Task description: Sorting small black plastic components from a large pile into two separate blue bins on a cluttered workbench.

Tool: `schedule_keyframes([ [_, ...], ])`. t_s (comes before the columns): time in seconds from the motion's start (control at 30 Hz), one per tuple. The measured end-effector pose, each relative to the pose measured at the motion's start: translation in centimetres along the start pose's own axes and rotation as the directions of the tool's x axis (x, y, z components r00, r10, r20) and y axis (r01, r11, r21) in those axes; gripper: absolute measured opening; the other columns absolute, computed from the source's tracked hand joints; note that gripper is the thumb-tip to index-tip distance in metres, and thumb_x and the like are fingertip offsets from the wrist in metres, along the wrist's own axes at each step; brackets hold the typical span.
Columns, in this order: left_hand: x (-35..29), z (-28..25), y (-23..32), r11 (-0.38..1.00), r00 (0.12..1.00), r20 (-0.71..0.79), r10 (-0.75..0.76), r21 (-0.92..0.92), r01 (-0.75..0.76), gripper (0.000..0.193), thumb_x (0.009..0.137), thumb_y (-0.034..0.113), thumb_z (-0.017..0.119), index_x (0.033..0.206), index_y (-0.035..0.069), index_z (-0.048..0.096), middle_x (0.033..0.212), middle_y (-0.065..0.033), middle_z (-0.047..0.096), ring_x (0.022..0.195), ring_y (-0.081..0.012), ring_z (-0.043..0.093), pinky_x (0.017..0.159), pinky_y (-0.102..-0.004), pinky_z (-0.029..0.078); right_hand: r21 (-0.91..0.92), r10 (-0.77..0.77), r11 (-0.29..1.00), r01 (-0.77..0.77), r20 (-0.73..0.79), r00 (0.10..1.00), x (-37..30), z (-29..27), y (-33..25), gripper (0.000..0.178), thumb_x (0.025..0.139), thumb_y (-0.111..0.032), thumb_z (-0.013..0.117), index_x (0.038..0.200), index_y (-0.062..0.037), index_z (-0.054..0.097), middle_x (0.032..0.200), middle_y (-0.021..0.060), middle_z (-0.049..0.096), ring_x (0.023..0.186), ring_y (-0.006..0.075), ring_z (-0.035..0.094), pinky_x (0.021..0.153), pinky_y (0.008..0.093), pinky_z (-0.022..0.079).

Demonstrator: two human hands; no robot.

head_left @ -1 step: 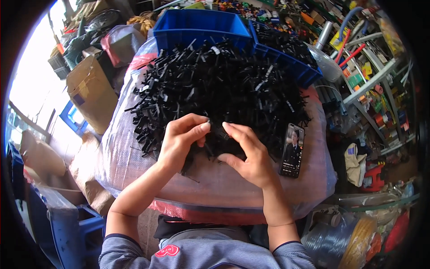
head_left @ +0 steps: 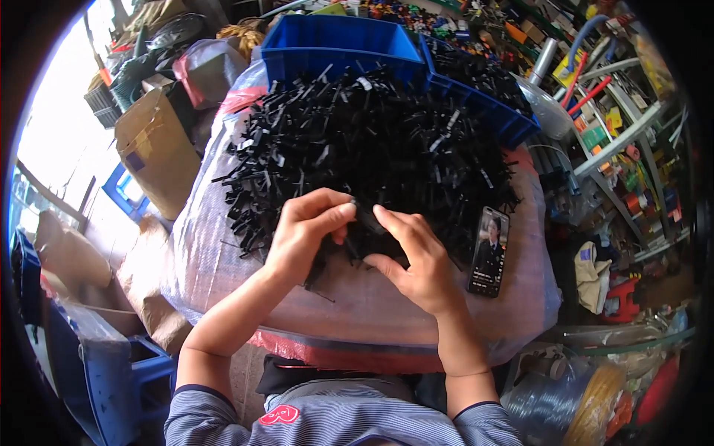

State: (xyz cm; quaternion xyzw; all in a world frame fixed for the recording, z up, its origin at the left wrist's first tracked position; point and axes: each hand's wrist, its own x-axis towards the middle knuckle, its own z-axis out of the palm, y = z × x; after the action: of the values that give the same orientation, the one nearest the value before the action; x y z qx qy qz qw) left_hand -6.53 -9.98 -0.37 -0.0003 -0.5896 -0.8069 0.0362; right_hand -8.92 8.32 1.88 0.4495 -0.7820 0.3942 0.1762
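A large heap of small black plastic pieces (head_left: 349, 141), many of them narrow strips, lies in front of me. At its near side, my left hand (head_left: 309, 227) pinches thumb against forefinger. A small dark bit shows at those fingertips, but its shape is lost against the black heap. Just to the right, my right hand (head_left: 416, 256) has its thumb and fingers spread apart, facing the left fingertips. Dark pieces show in the gap between the two hands; whether the right fingers touch any, I cannot tell.
The heap rests on a surface wrapped in whitish woven sheeting (head_left: 357, 316). A phone (head_left: 489, 253) lies to its right. Behind stand a blue bin (head_left: 342, 56) and another blue bin (head_left: 480, 104) with black pieces. A blue stool (head_left: 111, 379) is at left, a cluttered metal rack (head_left: 621, 137) at right.
The whole view has shifted slightly, with the surroundings a little further right. Both hands keep nearly the same pose over the heap.
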Motion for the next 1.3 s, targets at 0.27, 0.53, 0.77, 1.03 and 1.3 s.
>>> schedule_keyframes([
  [0.27,-1.3,1.7,-1.5,0.985,0.997,0.076,0.024,0.168,-0.036,0.015,0.085,0.012,0.063,0.09,-0.001,0.061,0.072,0.0017,0.054,0.065,-0.0047,0.048,0.058,-0.0188,0.04,-0.283,-0.059,0.958,0.043,-0.049,0.997,-1.2,2.2,0.9,0.044,0.07,0.0,0.068,0.111,0.0028,0.053,0.082,0.0125,0.054,0.071,0.0279,0.055,0.062,0.0348,0.047],
  [0.53,-1.9,2.1,-1.5,0.872,0.975,0.083,0.204,0.437,-0.22,0.022,0.081,0.008,0.066,0.097,-0.003,0.056,0.081,-0.0014,0.05,0.074,-0.0054,0.05,0.063,-0.0199,0.041,-0.257,0.044,0.965,-0.057,-0.057,0.997,-1.9,3.0,0.5,0.039,0.074,0.0,0.062,0.111,0.0034,0.051,0.087,0.0159,0.056,0.074,0.0308,0.058,0.064,0.0359,0.048],
  [0.77,0.4,-0.1,0.2,0.938,0.958,-0.084,0.274,-0.196,-0.285,0.017,0.075,-0.002,0.056,0.088,0.003,0.047,0.091,-0.0095,0.06,0.085,-0.0164,0.058,0.076,-0.0274,0.045,-0.269,0.003,0.963,0.003,0.025,1.0,1.0,1.7,5.2,0.042,0.075,0.006,0.057,0.114,-0.0075,0.058,0.123,0.0136,0.051,0.107,0.0318,0.048,0.091,0.0376,0.039],
  [1.03,-0.1,0.7,0.6,0.965,0.996,0.088,-0.026,-0.257,0.048,0.039,0.068,0.0,0.055,0.107,0.001,0.051,0.06,0.0002,0.04,0.05,-0.0091,0.037,0.051,-0.0225,0.035,0.22,0.316,0.946,-0.239,-0.461,0.829,0.1,0.4,3.4,0.011,0.086,-0.001,0.057,0.096,-0.0004,0.061,0.094,0.0094,0.066,0.076,0.0112,0.06,0.067,0.0226,0.049],
  [1.3,-0.4,0.7,-0.7,0.856,0.938,0.221,-0.268,-0.392,0.337,0.01,0.085,0.012,0.062,0.091,0.004,0.059,0.077,-0.0058,0.062,0.047,-0.0042,0.037,0.045,-0.0198,0.031,0.104,-0.078,0.987,0.121,-0.348,0.934,-0.7,1.5,1.5,0.023,0.079,0.002,0.065,0.1,-0.0002,0.054,0.114,0.0211,0.057,0.093,0.0214,0.058,0.079,0.0298,0.049],
])
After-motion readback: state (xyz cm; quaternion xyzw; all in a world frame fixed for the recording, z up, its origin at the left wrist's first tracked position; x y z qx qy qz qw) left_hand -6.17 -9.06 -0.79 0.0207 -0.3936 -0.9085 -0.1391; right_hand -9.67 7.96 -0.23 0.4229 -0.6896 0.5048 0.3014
